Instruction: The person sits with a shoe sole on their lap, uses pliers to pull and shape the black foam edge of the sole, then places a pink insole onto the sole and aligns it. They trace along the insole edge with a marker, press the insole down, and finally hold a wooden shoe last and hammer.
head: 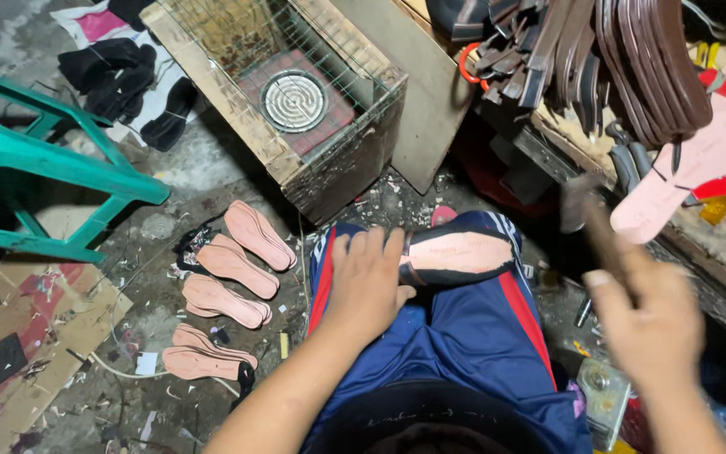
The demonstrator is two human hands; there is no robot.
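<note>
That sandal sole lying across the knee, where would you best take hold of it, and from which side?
Grip the sandal sole at its free toe end, toward the person's right, coming from above with fingers pinching its long edges. It lies flat across the blue shorts, and the left hand already covers the heel end. The right hand is blurred, raised with a tool.

Left hand [369, 282] on sandal sole [457, 255]
</note>
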